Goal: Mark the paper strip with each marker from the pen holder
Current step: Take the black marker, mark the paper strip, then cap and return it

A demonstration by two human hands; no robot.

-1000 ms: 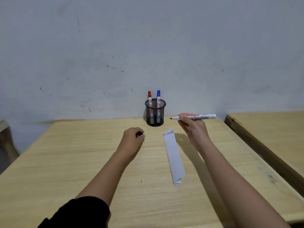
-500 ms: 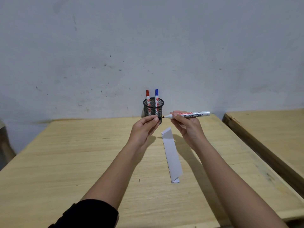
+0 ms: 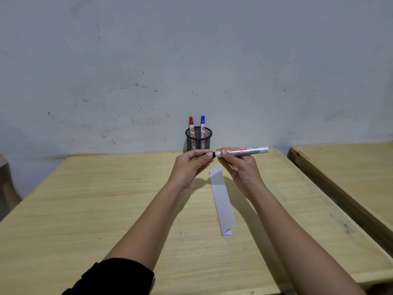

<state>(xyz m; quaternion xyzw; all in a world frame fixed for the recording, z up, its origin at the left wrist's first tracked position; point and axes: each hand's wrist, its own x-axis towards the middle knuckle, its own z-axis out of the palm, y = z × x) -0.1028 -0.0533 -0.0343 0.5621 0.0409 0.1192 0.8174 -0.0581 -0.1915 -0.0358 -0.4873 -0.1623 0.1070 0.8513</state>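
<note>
My right hand (image 3: 239,167) holds a white board marker (image 3: 246,151) level above the table, tip pointing left. My left hand (image 3: 191,165) pinches a black cap (image 3: 209,154) right at that tip. Below the hands a white paper strip (image 3: 222,201) lies lengthwise on the wooden table (image 3: 85,209), its near end folded, with a small dark mark at its far left corner. A black mesh pen holder (image 3: 198,139) stands at the table's far edge by the wall, holding a red marker (image 3: 191,124) and a blue marker (image 3: 202,123) upright.
A second wooden table (image 3: 350,167) stands to the right across a narrow gap. A grey wall rises directly behind the pen holder. A black sleeve (image 3: 110,277) covers my left upper arm.
My left hand rose from the table with the cap and met the marker's tip. My right hand brought the marker slightly left, towards the left hand.
</note>
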